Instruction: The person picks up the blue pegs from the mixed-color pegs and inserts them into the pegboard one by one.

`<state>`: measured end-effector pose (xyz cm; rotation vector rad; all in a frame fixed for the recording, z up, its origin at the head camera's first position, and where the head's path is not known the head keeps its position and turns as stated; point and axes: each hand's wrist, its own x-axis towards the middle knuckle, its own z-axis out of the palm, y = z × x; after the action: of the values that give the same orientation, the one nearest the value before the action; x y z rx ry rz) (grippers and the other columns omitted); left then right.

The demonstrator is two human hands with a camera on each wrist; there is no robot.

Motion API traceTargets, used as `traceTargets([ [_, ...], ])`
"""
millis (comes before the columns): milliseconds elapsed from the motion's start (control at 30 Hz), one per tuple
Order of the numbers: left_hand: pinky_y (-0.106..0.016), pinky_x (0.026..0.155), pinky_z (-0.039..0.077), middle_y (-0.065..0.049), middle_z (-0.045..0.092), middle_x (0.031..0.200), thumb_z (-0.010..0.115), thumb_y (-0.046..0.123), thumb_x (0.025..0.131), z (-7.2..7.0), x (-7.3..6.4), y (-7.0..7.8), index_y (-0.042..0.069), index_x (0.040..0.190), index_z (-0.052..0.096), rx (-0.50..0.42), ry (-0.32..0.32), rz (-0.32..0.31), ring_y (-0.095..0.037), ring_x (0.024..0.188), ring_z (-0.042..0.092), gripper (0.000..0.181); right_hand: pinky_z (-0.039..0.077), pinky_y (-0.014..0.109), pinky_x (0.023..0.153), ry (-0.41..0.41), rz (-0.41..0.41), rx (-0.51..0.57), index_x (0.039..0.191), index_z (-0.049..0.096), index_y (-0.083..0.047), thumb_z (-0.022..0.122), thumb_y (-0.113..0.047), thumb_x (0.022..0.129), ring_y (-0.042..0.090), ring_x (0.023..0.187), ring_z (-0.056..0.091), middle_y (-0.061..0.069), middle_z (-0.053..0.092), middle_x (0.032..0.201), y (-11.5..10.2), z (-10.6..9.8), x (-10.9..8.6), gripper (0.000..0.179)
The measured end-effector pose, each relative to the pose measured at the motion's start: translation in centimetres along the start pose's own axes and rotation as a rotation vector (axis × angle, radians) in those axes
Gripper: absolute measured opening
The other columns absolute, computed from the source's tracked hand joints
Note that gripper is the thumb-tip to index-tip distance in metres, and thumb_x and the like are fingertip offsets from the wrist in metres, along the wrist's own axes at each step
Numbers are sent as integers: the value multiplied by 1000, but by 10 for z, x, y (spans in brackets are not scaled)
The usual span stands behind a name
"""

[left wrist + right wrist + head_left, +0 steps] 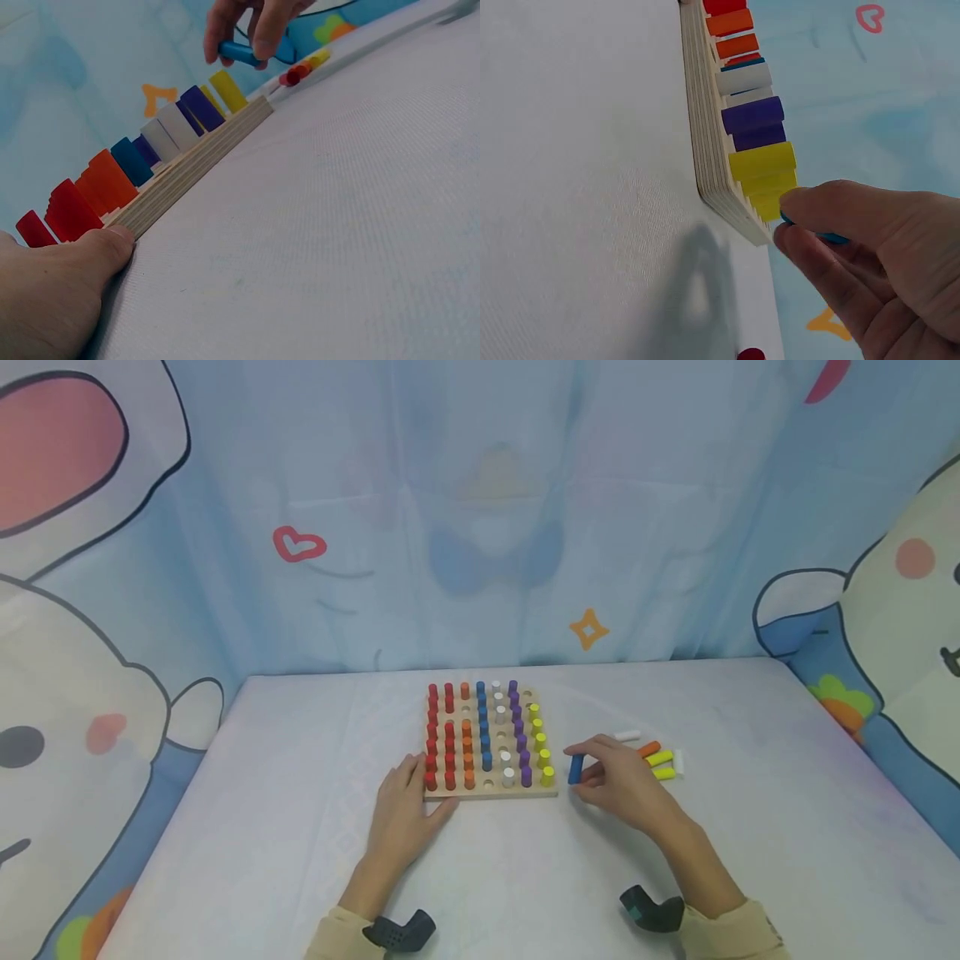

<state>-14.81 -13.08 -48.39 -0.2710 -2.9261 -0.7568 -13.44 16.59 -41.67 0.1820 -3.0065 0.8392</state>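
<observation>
A wooden pegboard (517,792) lies on the table, with rows of red, orange, blue, white, purple and yellow pegs standing in it. Some holes show bare, one of them in the front row between orange and white. My left hand (399,814) rests against the board's front left corner, its thumb (109,244) along the front edge; its other fingers are largely hidden in the left wrist view. Just off the board's right side, my right hand (618,781) pinches a blue peg (576,769) between thumb and fingertips, above table height. The nearest pegs are the yellow ones (763,159).
Right of the board, partly behind my right hand, lie loose pegs: a white peg (626,736), an orange peg (648,748), yellow pegs (660,758) and another white one. A white cloth covers the table (787,793). A printed blue curtain (480,610) hangs behind it.
</observation>
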Motion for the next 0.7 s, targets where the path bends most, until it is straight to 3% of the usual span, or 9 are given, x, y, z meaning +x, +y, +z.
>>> traceTargets([
  [433, -44, 117, 27, -9, 37, 151, 67, 54, 81, 0, 2, 0, 9, 147, 35, -5, -4, -3, -26, 140, 35, 86, 59, 28, 75, 138, -78, 37, 117, 63, -13, 81, -9, 74, 13, 86, 66, 2, 59, 110, -26, 12, -5, 47],
  [700, -44, 116, 28, -9, 38, 150, 67, 54, 81, 0, 2, 0, 9, 147, 35, -6, 4, 4, -26, 139, 36, 86, 58, 25, 75, 202, -183, 75, 115, 64, -10, 82, -8, 72, 11, 84, 66, 0, 58, 108, -33, 20, -6, 47],
])
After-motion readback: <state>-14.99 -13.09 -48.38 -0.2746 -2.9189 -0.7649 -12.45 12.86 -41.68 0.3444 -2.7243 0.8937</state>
